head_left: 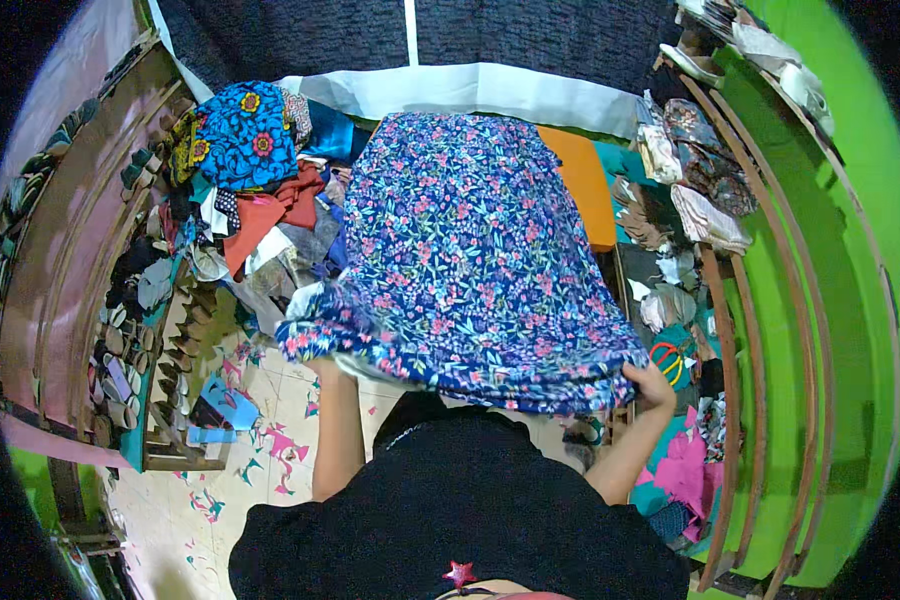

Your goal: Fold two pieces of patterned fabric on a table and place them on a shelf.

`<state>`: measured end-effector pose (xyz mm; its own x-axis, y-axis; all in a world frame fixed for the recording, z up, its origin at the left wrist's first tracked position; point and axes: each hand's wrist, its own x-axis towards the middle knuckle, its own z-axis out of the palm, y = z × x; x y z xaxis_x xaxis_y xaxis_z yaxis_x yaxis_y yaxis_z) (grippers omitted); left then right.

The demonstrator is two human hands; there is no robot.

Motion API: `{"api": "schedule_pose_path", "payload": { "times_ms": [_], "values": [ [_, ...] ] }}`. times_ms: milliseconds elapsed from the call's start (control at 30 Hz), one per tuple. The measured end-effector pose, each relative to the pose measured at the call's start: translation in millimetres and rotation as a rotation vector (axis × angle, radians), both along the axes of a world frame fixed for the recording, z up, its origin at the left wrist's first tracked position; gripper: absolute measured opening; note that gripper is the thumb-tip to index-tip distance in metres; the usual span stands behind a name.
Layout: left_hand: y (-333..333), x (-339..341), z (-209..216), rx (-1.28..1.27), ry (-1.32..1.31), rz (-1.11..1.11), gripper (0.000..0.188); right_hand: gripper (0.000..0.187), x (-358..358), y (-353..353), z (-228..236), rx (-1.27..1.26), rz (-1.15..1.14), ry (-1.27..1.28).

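Observation:
A large dark blue fabric with pink and white flowers [470, 230] lies over the table in front of me. Its near edge is lifted and bunched into folds between my two hands. At the near right corner, my right hand [652, 386] grips the edge, thumb on top. My left hand [328, 367] is at the near left corner, where the gathered cloth covers its fingers. The cloth is slightly blurred there.
A pile of clothes and a blue patterned cloth [245, 135] sit at the left. Wooden racks with shoe-like pieces [120, 370] flank that side. Right of the fabric are an orange panel [582, 185], scissors [667, 365] and pink scraps [685, 475]. Scraps [285, 455] litter the floor.

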<state>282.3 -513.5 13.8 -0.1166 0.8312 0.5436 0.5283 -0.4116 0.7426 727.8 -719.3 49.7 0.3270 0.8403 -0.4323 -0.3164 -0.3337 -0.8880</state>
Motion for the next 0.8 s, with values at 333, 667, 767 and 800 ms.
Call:
{"api": "schedule_pose_path", "payload": {
  "times_ms": [333,667,767,800],
  "values": [
    [120,-26,15,0.339,0.148,0.067,0.011,0.056,52,65,-2,0.616,-0.244,-0.184],
    [489,126,115,-0.090,-0.977,-0.579,0.016,0.055,65,472,79,0.723,-0.084,0.359],
    [532,172,108,-0.640,-0.649,-0.436,0.061,0.080,86,538,52,0.616,-0.318,0.886],
    [547,166,86,-0.721,-0.519,-0.363,0.082,0.084,91,557,28,0.540,-0.418,0.823]
  ]
}}
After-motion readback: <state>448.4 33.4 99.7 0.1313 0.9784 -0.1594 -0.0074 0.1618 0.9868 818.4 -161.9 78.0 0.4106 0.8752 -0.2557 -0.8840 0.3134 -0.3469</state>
